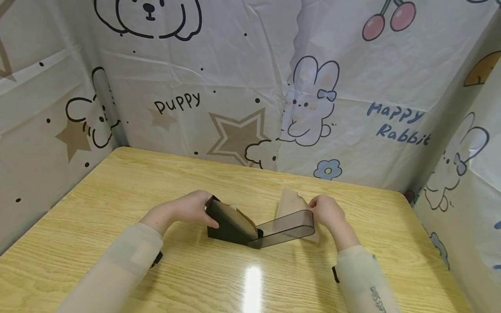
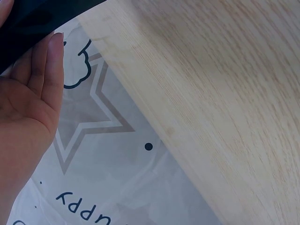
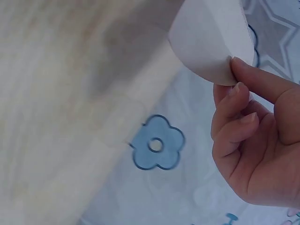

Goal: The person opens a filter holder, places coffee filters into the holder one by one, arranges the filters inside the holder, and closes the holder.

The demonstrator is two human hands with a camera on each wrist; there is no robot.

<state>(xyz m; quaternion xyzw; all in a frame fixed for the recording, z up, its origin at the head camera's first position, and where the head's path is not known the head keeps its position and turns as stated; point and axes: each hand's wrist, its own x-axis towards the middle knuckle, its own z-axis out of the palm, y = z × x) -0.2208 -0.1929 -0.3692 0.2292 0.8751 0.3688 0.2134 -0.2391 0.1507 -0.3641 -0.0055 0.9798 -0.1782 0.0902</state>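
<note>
On the table, my left hand [image 1: 191,208] grips the left end of a black coffee filter holder [image 1: 227,229], thumb on its near side and fingers behind. Brown paper filters [image 1: 240,219] sit inside the holder. Its smoky see-through lid [image 1: 279,234] is swung open to the right. Between thumb and forefinger, my right hand [image 1: 328,213] pinches the edge of a single coffee filter [image 1: 290,202], partly behind the lid. The right wrist view shows this cone-shaped filter [image 3: 206,42] hanging from the fingertips. In the left wrist view, fingers [image 2: 54,70] lie against the black wall.
A wood-grain table [image 1: 188,278] spreads under both hands. Printed cloth [image 1: 235,65] with cartoon animals hangs behind it and on both sides. Bright glare marks the front of the tabletop.
</note>
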